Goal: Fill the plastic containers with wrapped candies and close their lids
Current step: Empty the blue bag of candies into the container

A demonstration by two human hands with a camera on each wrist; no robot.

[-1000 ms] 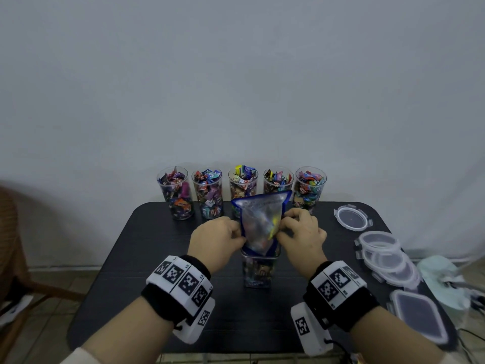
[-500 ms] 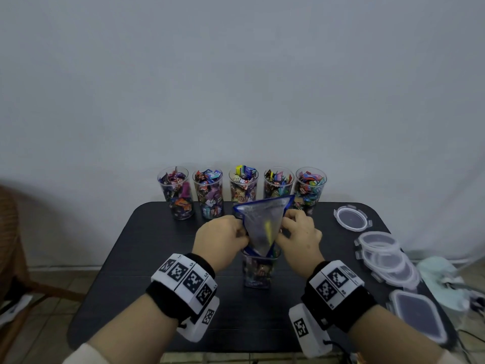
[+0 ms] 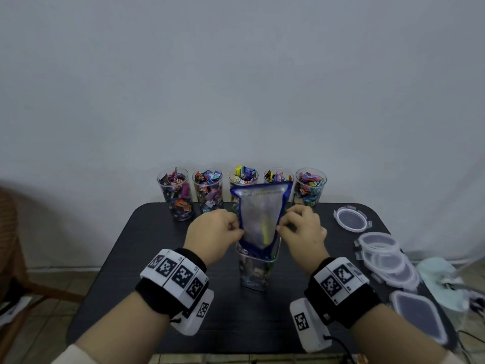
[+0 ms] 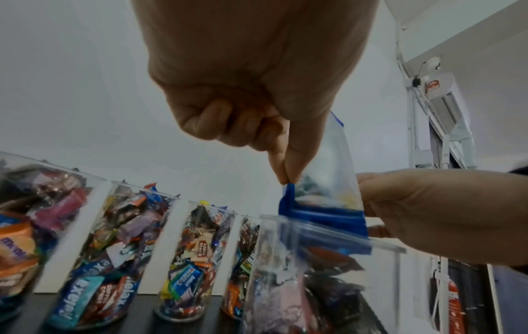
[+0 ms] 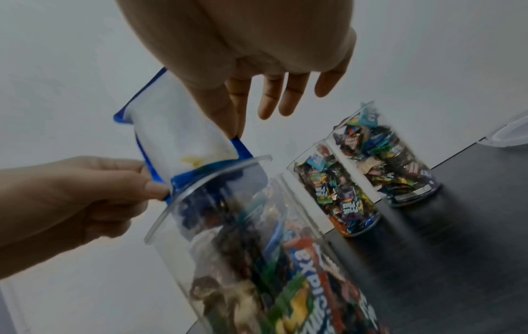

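On the black table (image 3: 147, 258) against a white wall, we find five candy-filled cups (image 3: 208, 191) unlidded, lids (image 3: 385, 256) stacked aside, while left hand (image 3: 214, 233) and right hand (image 3: 304, 229) each pinch the inverted blue-edged bag (image 3: 259, 214), emptying into the sixth container (image 3: 256, 271).

On each of my wrists I see a black band (image 3: 168, 292) covered with white square-patterned marker tiles (image 3: 338, 279). A white camera box (image 3: 309, 324) hangs under each, a black cable (image 3: 341, 346) trailing from the right one. Pale sleeve cuffs (image 3: 70, 354) show.
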